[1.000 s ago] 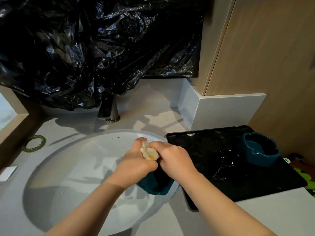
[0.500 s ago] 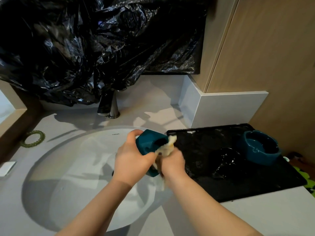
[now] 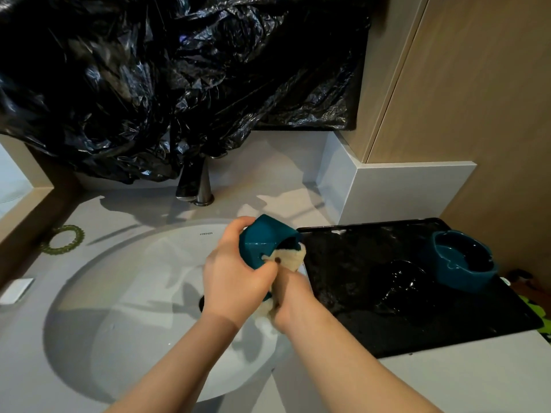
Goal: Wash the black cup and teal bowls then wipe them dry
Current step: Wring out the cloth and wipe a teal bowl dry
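Grey countertop (image 3: 447, 380), sink (image 3: 134, 278): teal bowl (image 3: 262, 242) is gripped by left hand (image 3: 235, 281), cloth (image 3: 290, 257) by right hand (image 3: 293, 299), at tray (image 3: 343, 263)'s left edge.

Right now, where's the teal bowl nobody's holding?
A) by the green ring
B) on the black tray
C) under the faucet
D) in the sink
B: the free teal bowl sits upright on the black tray, near its right end; the left hand grips the other bowl.

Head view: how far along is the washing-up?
Done: nothing provably. In hand: left hand grips one teal bowl over the sink, right hand presses a cream cloth to it. Left: second teal bowl and black cup on the tray, state unclear.
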